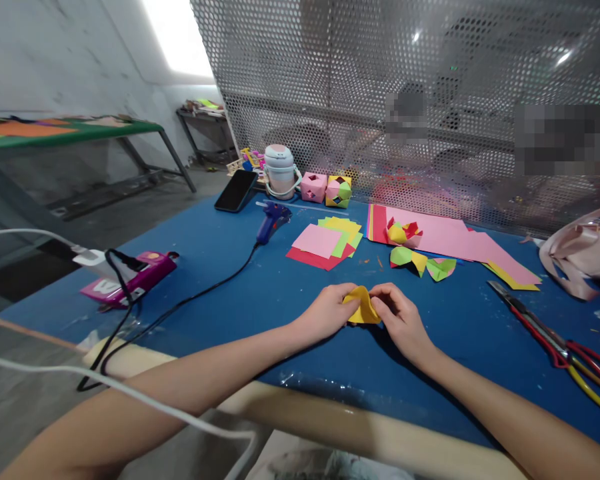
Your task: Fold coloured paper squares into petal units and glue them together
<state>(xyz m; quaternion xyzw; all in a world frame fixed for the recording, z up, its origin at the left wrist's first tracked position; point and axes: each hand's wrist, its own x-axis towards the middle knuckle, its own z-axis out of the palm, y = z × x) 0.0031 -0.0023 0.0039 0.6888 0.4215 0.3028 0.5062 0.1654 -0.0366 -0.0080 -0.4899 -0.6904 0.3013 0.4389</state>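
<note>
Both my hands meet over the blue table (240,280) and pinch one small folded yellow paper piece (363,307). My left hand (325,313) grips its left edge with closed fingers. The right edge is held by my right hand (400,317), fingers curled round it. The paper rests low, close to the table top. Behind it lie folded paper units in green, yellow and pink (420,262) and a red-yellow folded unit (403,232).
A stack of coloured paper squares (325,241), large pink sheets (450,240), two paper cubes (327,188), a blue glue gun (273,220) with black cord, a phone (236,191), a white container (280,171), a pink device (130,279), scissors (555,340), a pink bag (587,257). A perforated metal screen (430,80) backs the table.
</note>
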